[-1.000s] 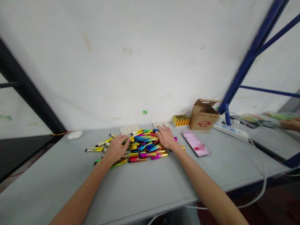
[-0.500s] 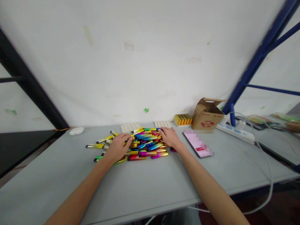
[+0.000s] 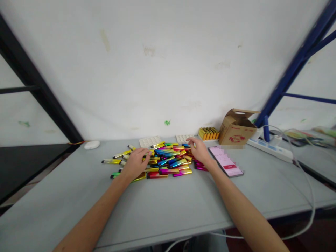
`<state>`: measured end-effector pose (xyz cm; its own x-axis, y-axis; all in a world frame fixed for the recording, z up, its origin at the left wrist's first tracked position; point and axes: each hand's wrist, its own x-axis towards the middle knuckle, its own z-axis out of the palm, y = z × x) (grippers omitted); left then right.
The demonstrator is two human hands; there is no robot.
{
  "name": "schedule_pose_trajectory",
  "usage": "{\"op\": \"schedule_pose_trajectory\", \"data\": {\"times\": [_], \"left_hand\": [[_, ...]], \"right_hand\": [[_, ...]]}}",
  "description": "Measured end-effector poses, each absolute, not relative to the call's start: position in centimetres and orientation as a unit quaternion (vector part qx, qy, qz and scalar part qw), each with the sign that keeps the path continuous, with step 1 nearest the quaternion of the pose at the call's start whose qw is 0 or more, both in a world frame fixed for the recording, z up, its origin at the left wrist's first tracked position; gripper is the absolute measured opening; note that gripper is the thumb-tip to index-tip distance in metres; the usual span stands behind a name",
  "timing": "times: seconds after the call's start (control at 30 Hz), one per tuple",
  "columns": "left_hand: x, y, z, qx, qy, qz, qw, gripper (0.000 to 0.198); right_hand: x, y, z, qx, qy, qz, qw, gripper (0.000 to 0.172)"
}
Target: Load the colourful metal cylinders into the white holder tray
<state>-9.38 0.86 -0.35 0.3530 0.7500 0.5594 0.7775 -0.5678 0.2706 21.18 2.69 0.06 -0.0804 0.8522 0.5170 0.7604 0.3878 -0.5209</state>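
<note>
The open left hand (image 3: 135, 163) rests on the near left of a heap of metallic rainbow lighters (image 3: 168, 161) on a grey counter (image 3: 162, 199); the open right hand (image 3: 200, 151) touches the heap's far right side, near a pink-screened phone (image 3: 225, 161) and a cardboard box (image 3: 235, 128)

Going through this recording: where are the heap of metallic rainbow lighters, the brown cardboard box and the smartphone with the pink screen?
Heap of metallic rainbow lighters (image 3: 170, 157): head view, on the heap's middle.
Brown cardboard box (image 3: 232, 134): head view, on its front panel.
Smartphone with the pink screen (image 3: 225, 161): head view, on the screen.
</note>
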Motion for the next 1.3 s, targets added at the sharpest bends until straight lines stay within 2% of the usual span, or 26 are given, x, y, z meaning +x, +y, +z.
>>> {"op": "schedule_pose_trajectory", "data": {"times": [0.1, 0.2, 0.27, 0.37, 0.5, 0.63, 0.7, 0.8, 0.87, 0.93, 1.17, 1.3], "left_hand": [[-9.2, 0.7, 0.0, -0.801, -0.47, -0.367, 0.049, 0.028], [-9.0, 0.5, 0.2, -0.789, -0.47, -0.39, 0.063, 0.026], [-9.0, 0.4, 0.2, -0.79, -0.466, -0.392, 0.067, 0.025], [-9.2, 0.5, 0.0, -0.794, -0.462, -0.389, 0.073, 0.025], [-9.2, 0.6, 0.1, -0.799, -0.451, -0.388, 0.082, 0.025], [-9.1, 0.5, 0.3, -0.805, -0.449, -0.379, 0.074, 0.023], [-9.0, 0.4, 0.4, -0.808, -0.453, -0.371, 0.064, 0.022], [-9.0, 0.5, 0.2, -0.811, -0.456, -0.362, 0.057, 0.022], [-9.1, 0.5, 0.1, -0.81, -0.461, -0.359, 0.054, 0.022], [-9.1, 0.6, -0.1, -0.809, -0.464, -0.356, 0.05, 0.023], [-9.0, 0.7, -0.6, -0.816, -0.457, -0.351, 0.042, 0.025], [-9.1, 0.7, -0.7, -0.815, -0.462, -0.348, 0.038, 0.026]], "right_hand": [[20.9, 2.3, 0.7, -0.497, -0.701, 0.148, 0.489, 0.031], [20.3, 2.1, 1.3, -0.44, -0.632, 0.289, 0.568, 0.026], [20.0, 1.9, 1.6, -0.404, -0.588, 0.399, 0.575, 0.024], [19.8, 1.6, 1.6, -0.373, -0.541, 0.526, 0.541, 0.028], [20.0, 1.6, 1.4, -0.358, -0.51, 0.572, 0.534, 0.031], [20.2, 1.9, 1.3, -0.384, -0.522, 0.543, 0.535, 0.033], [20.4, 2.1, 1.2, -0.425, -0.548, 0.487, 0.532, 0.034], [21.0, 2.3, 1.0, -0.496, -0.636, 0.299, 0.51, 0.032], [21.5, 2.4, 0.7, -0.526, -0.697, 0.148, 0.465, 0.03], [21.9, 2.4, 0.4, -0.541, -0.731, 0.059, 0.411, 0.03], [22.6, 2.4, -0.1, -0.584, -0.773, 0.027, 0.247, 0.035], [22.4, 2.4, -0.2, -0.563, -0.803, 0.027, 0.193, 0.032]]}}
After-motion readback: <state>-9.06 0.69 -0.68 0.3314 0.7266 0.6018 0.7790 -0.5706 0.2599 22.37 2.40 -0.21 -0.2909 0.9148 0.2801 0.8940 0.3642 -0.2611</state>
